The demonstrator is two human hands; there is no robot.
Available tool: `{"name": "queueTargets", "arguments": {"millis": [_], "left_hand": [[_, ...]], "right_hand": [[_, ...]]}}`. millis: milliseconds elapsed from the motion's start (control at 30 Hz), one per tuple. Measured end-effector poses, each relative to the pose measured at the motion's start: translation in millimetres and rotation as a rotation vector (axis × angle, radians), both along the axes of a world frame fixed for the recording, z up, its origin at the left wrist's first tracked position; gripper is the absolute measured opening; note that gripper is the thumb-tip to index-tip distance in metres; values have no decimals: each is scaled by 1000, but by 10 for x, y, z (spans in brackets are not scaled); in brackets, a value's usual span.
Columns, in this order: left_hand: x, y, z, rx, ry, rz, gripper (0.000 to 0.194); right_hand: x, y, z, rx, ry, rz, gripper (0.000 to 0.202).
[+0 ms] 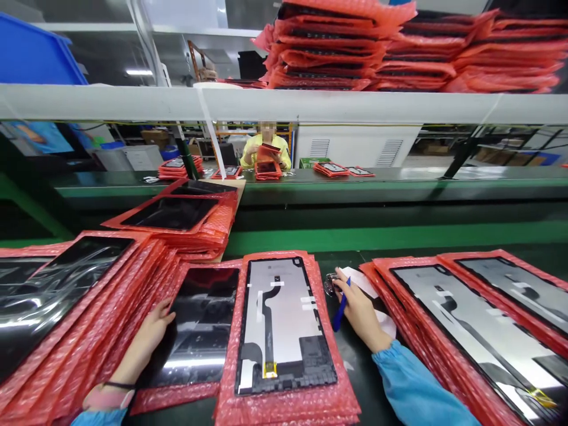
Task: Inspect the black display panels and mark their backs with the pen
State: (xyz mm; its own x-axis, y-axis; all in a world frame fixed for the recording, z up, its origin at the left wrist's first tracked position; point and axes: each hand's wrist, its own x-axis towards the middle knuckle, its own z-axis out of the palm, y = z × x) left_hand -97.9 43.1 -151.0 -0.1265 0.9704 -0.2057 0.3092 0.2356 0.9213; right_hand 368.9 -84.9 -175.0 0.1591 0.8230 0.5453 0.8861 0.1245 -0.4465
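My left hand (155, 328) rests at the left edge of a dark glossy screen panel (202, 325), its fingers loosely curled and apart. Right of that panel, a screen panel with its silver back up (290, 319) lies on red bubble wrap (344, 378); a dark flex cable and a yellow connector show on it. My right hand (357, 305) has a blue pry tool (341, 305) between its fingers. Its fingertips are by a small clear, shiny item (329, 285), beside white paper pieces (359, 281). Whether the fingertips touch that item I cannot tell.
Stacked wrapped panels stand at left (66, 290), farther back (177, 213) and at right (479, 319). A shelf rail (284, 105) crosses above, bearing piles of red-wrapped panels (328, 47). Across the bench, a person in yellow (281, 148) handles a red-wrapped item.
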Motion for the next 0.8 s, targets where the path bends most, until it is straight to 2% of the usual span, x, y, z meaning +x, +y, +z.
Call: {"name": "queueTargets", "arguments": {"millis": [100,267,367,467,533,633,733,800], "left_hand": [[66,85,31,78,142,-6,47],[310,79,183,257,315,-57,62],[479,30,280,351,351,-106,56],[635,-56,404,412,324,-148,44],[734,-139,515,438,280,-189,36],[889,-282,701,329,68,-342,25],[1052,-395,838,100,-140,-524,27],[1144,-432,883,4,-177,-581,31]], "right_hand": [[8,67,-16,20,23,54,28],[42,86,-42,17,91,54,30],[31,81,9,-1,146,50,31],[0,64,130,-6,215,64,32],[-23,40,242,12,274,79,23],[-69,-25,438,95,401,49,10],[-190,-134,647,165,575,-3,21],[-343,-222,778,114,681,50,32]]}}
